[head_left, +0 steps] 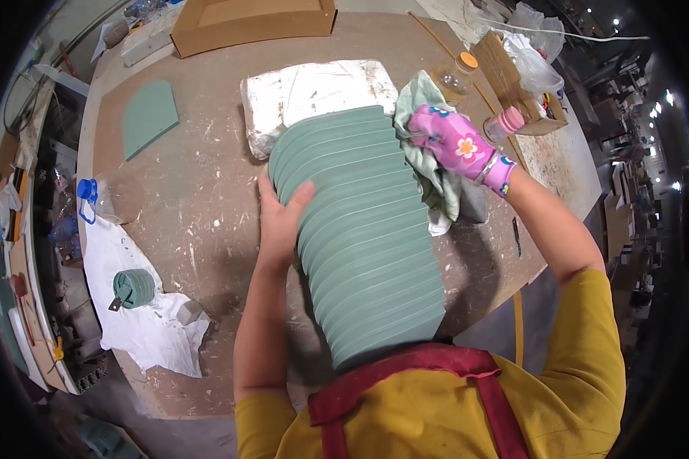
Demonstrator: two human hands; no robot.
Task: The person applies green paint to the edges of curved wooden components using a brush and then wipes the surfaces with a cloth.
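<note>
The left hand [280, 218] clasps the stack of green arched panels [367, 237] on the counter [203, 195], probably steadying it before the white block [318, 88], while the gloved right hand [459, 145] grips a pale cloth [417, 96] alongside.

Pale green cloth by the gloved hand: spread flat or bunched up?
Bunched up: the pale green cloth shows deep creases and gathers at the gloved right hand, beside the ribbed green piece.

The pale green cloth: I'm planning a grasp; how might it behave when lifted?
The cloth would probably flop: it bunches loosely under the gloved right hand. It looks thin, so likely light. Its irregular folds make rolling unlikely.
</note>
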